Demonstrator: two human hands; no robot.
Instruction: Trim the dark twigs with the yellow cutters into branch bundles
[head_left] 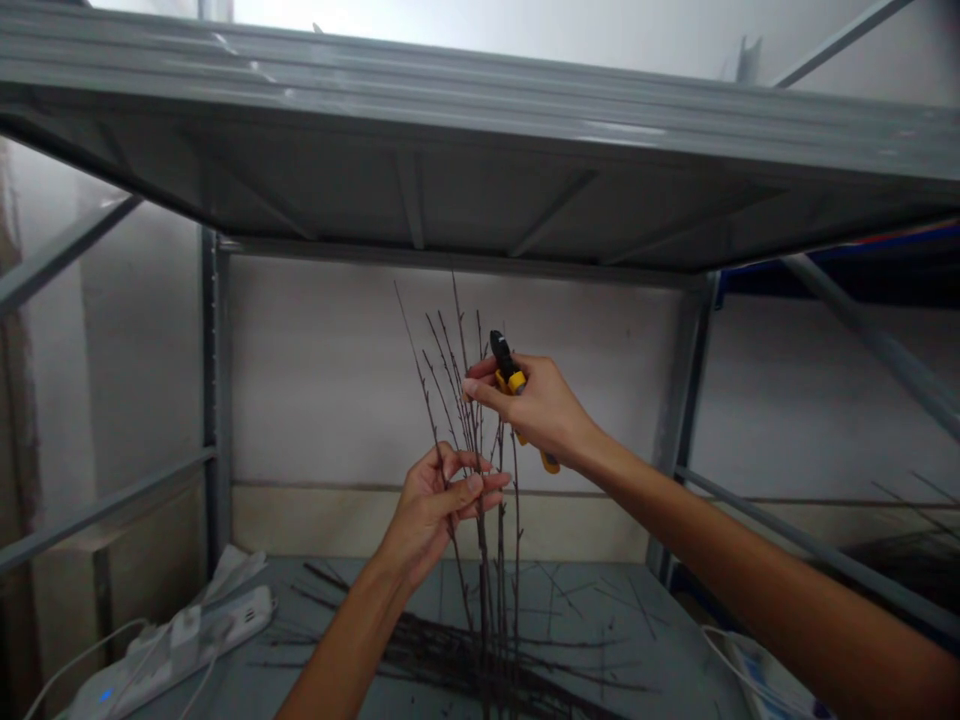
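Note:
A bunch of thin dark twigs stands upright in front of me, its lower ends running out of the bottom of the view. My left hand is closed around the twigs about midway up, thumb and fingers pinching the stems. Higher up, my right hand holds yellow-handled pliers with a black head pointing up. The thumb and index finger of that hand also pinch one twig near its upper part. The pliers' jaws touch no twig that I can make out.
More dark twigs lie in a heap across the grey shelf, with loose bits scattered around. A white power strip with cables is at left. An upper metal shelf hangs overhead. A white device sits at lower right.

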